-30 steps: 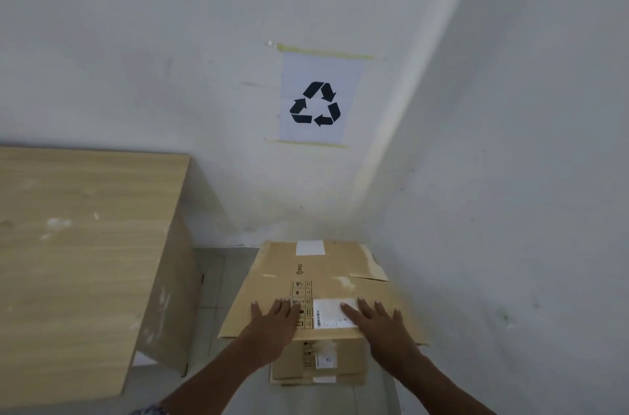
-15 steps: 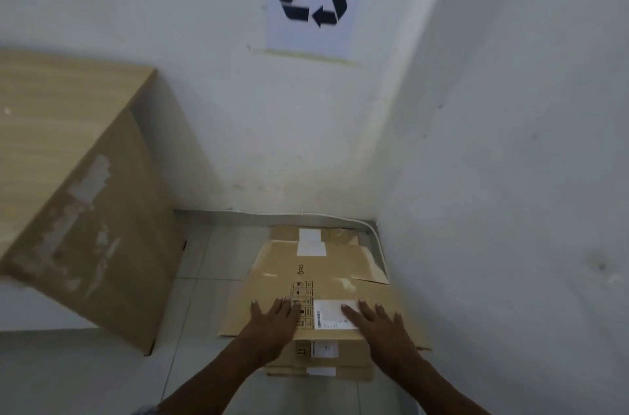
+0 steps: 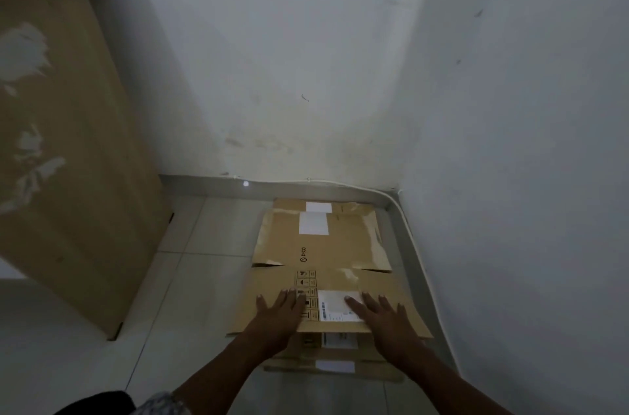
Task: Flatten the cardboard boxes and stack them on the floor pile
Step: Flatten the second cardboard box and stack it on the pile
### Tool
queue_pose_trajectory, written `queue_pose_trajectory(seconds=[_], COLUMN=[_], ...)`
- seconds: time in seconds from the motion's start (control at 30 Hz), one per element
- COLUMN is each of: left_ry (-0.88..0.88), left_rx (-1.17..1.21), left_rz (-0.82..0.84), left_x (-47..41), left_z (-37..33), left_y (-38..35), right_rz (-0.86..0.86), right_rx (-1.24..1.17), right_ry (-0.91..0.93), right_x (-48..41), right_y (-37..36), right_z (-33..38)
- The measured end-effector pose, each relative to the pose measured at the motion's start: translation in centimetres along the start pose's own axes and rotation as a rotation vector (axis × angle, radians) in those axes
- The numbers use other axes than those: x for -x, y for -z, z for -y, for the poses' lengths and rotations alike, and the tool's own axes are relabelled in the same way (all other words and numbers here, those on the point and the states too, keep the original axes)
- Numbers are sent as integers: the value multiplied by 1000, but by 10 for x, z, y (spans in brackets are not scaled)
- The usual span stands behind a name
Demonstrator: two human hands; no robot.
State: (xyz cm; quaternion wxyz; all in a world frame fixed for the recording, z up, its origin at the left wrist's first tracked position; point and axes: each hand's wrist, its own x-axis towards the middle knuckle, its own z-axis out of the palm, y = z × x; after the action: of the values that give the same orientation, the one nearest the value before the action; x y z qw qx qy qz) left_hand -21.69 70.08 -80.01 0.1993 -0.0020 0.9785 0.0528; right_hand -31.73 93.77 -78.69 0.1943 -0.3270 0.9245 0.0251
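A flattened brown cardboard box [image 3: 323,244] with white labels and black printed symbols lies on top of a pile of flat cardboard [image 3: 337,368] on the tiled floor, in the corner of two white walls. My left hand [image 3: 277,314] rests palm down with fingers spread on the near part of the top box. My right hand [image 3: 383,316] lies flat beside it, partly over a white shipping label [image 3: 335,304]. Neither hand grips anything. Lower sheets of the pile peek out at the near and far edges.
A light wooden cabinet [image 3: 64,128] stands on the left, its corner close to the pile. White walls [image 3: 510,142] close the corner behind and to the right. A white cable [image 3: 340,182] runs along the skirting. Grey floor tiles [image 3: 190,278] lie between cabinet and pile.
The view has tilted down toward the floor, so the recycling sign has left the frame. Both hands stay flat on the top box, which now lies lower on the pile.
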Motion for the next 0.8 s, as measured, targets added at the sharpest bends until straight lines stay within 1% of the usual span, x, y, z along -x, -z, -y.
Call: queue_pose_trajectory(seconds=[0.4,0.5,0.6,0.73,0.8], left_ry=[35,45,54,67,85], left_rx=[47,60,121,122,167], left_rz=[61,131,207,169,139], left_x=[-72,-85,-93,-103,-105], left_z=[-20,-20,-20,-16,-15], left_y=[-31,-43,-63,-91,-99], right_rz=[59,123,213,331,346], right_rx=[-56,-62,-56,-93,-76], right_ry=[5,34,55,53,48], right_x=[-55,-68,-75,-89,-93], right_y=[-42,-60,-77,-102,-113], right_z=[-60,-69,-74,-76,-77])
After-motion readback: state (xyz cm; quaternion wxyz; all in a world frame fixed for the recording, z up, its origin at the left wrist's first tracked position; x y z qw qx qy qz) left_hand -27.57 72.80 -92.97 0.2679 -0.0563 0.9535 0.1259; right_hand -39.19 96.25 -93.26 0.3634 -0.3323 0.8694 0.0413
